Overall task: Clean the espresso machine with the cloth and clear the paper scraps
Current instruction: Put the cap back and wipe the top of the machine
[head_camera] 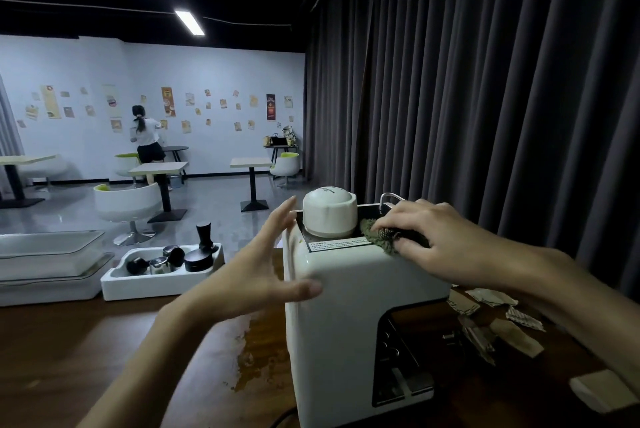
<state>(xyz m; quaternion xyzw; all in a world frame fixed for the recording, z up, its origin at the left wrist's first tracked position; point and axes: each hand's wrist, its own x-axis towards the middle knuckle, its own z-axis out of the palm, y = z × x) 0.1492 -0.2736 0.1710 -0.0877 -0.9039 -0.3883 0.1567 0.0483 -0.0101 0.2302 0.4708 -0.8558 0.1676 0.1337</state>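
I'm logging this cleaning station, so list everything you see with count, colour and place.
counter: one, brown wood, foreground
machine: one, white, centre of the counter
cloth: one, green, on the machine's top
scraps: several, brown and white, counter right of the machine
tray: one, white, left of the machine, holds dark tools
curtain: one, dark grey, right
tables: several, pale, room behind
chairs: several, white and green, by the tables
person: one, white top, at the far wall
hands: left hand, fingers straight, by the machine's left side; right hand grips the cloth
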